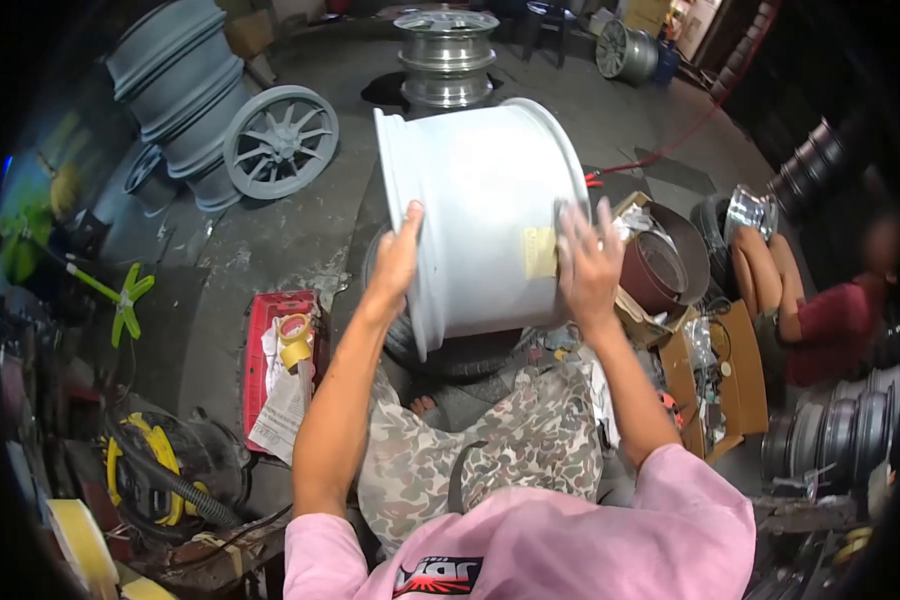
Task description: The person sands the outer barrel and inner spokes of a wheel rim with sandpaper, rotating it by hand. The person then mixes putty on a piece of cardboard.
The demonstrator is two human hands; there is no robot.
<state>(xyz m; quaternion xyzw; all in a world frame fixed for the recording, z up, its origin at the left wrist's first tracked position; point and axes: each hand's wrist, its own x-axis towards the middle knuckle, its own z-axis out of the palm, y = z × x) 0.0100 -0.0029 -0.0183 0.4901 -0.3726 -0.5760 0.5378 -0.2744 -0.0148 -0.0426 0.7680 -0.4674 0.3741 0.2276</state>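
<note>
A pale grey-white car wheel rim [475, 190] lies on its side in front of me, its barrel facing up. My left hand [400, 255] grips the left flange, thumb over the edge. On the right part of the barrel, near the other flange, is my right hand [590, 262]; its fingers are smeared by motion, and whether anything lies under them is hidden. A yellow paper label [540, 252] is stuck to the barrel just left of that hand. Below the rim a black tyre [450, 370] partly shows.
Stacked grey rims [185, 90] and a spoked wheel [281, 142] stand at left. A red crate [253, 370] holds tape and newspaper. To the right are a cardboard box [745, 370], a brown abrasive roll [660, 265] and a seated person [835, 330]. A vacuum cleaner [175, 470] sits lower left.
</note>
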